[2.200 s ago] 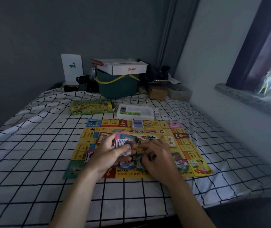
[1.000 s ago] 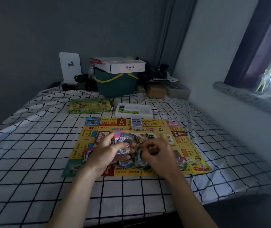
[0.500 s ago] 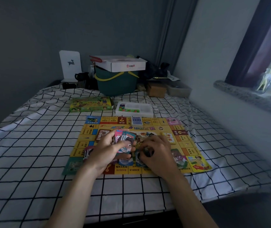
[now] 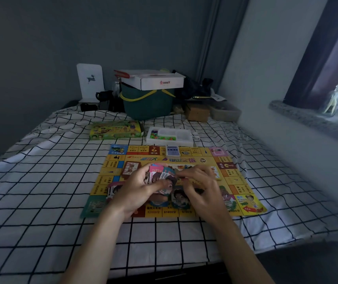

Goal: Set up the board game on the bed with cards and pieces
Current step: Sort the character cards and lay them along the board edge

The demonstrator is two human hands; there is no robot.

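A yellow game board (image 4: 233,181) lies flat on the checked bed sheet (image 4: 41,191). Above its near half, my left hand (image 4: 137,189) grips a fanned stack of colourful cards (image 4: 160,174). My right hand (image 4: 203,189) is beside it with curled fingers, pinching at the cards' right edge; what it pinches is partly hidden. Two picture cards (image 4: 179,198) lie on the board's near edge under my hands, and another (image 4: 112,189) lies by the left edge. A blue-backed deck (image 4: 172,151) sits on the board's far edge. A white tray of small coloured pieces (image 4: 170,136) stands behind the board.
The green game box (image 4: 115,130) lies behind the board to the left. A green basket (image 4: 147,103) with a white carton (image 4: 158,80) on top, a brown box (image 4: 196,112) and a white stand (image 4: 90,82) line the head of the bed. The wall and windowsill (image 4: 307,119) run along the right.
Both hands have stayed over the board's near half, working the fanned cards. My right hand lifted from the board's near edge up to the cards in my left hand.
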